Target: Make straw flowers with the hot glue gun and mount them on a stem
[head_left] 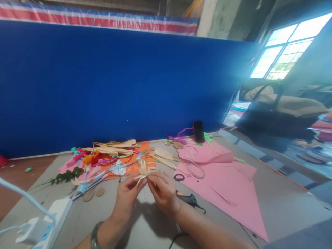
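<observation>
My left hand (128, 195) and my right hand (163, 192) meet over the grey table (280, 204), fingertips pinched together on a small pale straw flower (144, 170) with thin pointed petals. Both hands are closed on it from either side. A dark green bracelet (94, 235) sits on my left wrist. Just right of my right hand lies a black glue gun (188, 199) with its cord trailing toward me, and small black-handled scissors (178, 177) rest behind it.
Pink paper sheets (228, 186) cover the table's right half. An orange sheet (135, 166) holds dried leaf strips (114, 147), coloured pipe cleaners and ribbons. A black phone (198, 131) leans on the blue partition (116, 86). A white power strip (55, 211) lies at left; bags (275, 114) at right.
</observation>
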A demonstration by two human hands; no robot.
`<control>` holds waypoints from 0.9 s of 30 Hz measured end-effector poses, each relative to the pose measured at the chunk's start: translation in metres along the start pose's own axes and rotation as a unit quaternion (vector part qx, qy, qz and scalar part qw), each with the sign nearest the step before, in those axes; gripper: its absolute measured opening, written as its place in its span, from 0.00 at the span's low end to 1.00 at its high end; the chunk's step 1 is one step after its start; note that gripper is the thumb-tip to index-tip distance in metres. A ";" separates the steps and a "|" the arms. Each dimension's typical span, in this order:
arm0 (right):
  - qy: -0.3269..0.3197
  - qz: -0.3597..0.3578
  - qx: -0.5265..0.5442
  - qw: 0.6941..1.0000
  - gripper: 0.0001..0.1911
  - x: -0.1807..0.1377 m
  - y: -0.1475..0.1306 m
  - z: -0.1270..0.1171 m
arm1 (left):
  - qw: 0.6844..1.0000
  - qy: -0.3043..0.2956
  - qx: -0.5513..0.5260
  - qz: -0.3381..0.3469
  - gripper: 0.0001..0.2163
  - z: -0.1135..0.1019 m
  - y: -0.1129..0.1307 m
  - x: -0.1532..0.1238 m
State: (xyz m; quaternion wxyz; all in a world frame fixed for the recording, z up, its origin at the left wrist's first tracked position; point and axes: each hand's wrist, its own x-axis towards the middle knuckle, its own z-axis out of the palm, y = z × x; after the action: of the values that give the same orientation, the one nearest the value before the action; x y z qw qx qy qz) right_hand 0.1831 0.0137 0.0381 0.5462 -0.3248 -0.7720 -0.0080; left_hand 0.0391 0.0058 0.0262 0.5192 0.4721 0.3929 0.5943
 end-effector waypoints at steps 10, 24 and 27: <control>-0.053 0.058 0.051 0.996 0.19 -0.007 -0.006 0.007 | 0.999 0.039 0.000 0.004 0.09 -0.009 -0.004 0.007; -0.145 0.150 0.179 0.961 0.35 -0.010 -0.001 0.017 | 0.985 0.080 0.137 0.068 0.08 -0.023 -0.004 0.021; -0.151 0.151 0.185 0.959 0.36 -0.009 -0.001 0.016 | 0.984 0.069 0.147 0.079 0.07 -0.025 -0.003 0.021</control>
State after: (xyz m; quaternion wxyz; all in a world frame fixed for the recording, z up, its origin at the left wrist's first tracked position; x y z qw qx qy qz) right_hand 0.1713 0.0145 0.0246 0.4687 -0.3280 -0.7758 0.2664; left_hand 0.0156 0.0278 0.0204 0.3672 0.5307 0.4724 0.6003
